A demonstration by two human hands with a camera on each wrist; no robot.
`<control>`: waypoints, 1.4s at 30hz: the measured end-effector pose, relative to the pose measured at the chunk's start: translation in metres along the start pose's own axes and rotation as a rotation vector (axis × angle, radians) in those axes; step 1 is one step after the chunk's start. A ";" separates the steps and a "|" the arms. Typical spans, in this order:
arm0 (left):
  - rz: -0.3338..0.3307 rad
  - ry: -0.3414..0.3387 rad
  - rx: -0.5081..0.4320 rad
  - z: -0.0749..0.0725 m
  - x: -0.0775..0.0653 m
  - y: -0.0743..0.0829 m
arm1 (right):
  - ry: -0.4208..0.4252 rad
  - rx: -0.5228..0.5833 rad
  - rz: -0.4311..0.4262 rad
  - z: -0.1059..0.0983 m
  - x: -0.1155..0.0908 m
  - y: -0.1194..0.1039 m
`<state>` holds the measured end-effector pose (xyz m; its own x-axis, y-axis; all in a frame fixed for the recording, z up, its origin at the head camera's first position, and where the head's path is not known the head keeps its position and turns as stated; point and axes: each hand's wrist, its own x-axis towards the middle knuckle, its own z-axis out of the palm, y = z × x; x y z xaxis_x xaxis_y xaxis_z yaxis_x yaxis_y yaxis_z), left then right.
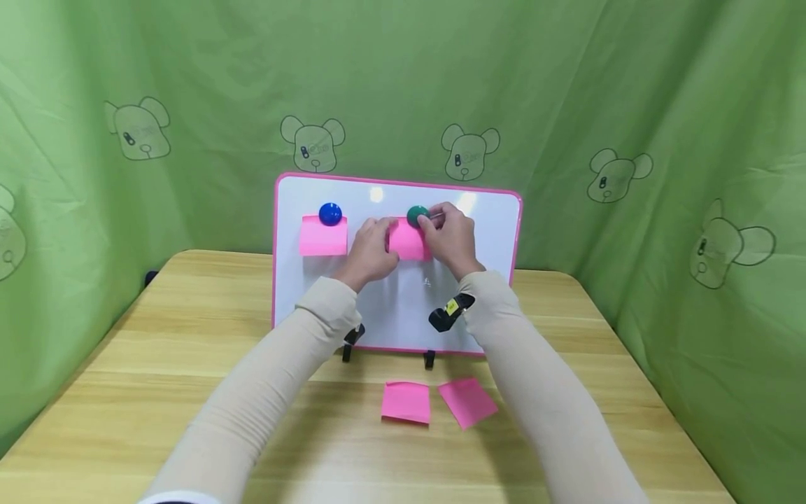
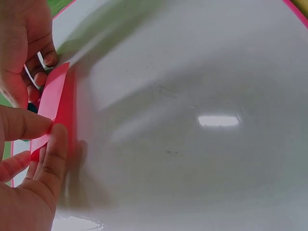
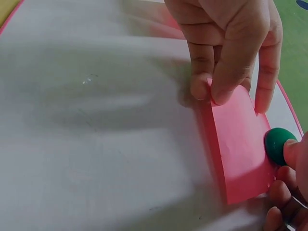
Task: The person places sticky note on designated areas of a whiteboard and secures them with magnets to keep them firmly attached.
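A pink sticky note point(image 1: 408, 243) lies against the upper middle of a pink-rimmed whiteboard point(image 1: 494, 241). My left hand point(image 1: 371, 250) pinches its left edge between thumb and fingers, as the left wrist view also shows. At the note's top edge sits a round green magnet point(image 3: 278, 146). My right hand point(image 1: 456, 238) holds this magnet, its thumb on the domed face. The note's lower edge stands off the board, casting a red tint on it. To the left, another pink note point(image 1: 322, 239) hangs under a blue magnet point(image 1: 330, 214).
Two more pink notes, one squared point(image 1: 406, 402) and one turned askew point(image 1: 468, 402), lie on the wooden table point(image 1: 189, 336) in front of the board. Small black feet point(image 1: 429, 360) support the board. A green curtain point(image 1: 390, 84) surrounds the table's back and sides.
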<state>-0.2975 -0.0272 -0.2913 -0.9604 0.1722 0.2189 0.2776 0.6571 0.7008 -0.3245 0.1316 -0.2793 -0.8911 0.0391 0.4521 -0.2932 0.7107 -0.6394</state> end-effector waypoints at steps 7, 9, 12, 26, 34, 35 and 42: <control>-0.006 0.000 -0.013 -0.001 -0.001 0.001 | 0.003 -0.015 0.022 0.001 0.000 -0.001; -0.007 -0.002 -0.012 -0.001 -0.001 0.002 | 0.002 -0.019 0.025 0.001 0.000 -0.001; -0.009 -0.004 -0.010 -0.001 0.000 0.002 | 0.004 -0.021 0.033 0.000 -0.001 -0.001; -0.013 -0.005 -0.009 0.003 0.000 -0.001 | 0.040 -0.036 0.035 -0.001 -0.003 0.000; -0.003 -0.018 -0.002 0.002 -0.002 0.000 | 0.035 -0.022 0.036 -0.002 -0.005 0.001; -0.001 -0.021 0.000 0.003 -0.003 -0.001 | 0.035 -0.020 0.031 -0.002 -0.005 0.001; 0.012 -0.024 0.007 0.005 -0.010 -0.003 | 0.028 0.004 0.034 -0.004 -0.010 0.003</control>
<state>-0.2889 -0.0271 -0.2991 -0.9574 0.1974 0.2108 0.2888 0.6603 0.6933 -0.3153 0.1358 -0.2834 -0.8908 0.0829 0.4468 -0.2639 0.7061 -0.6571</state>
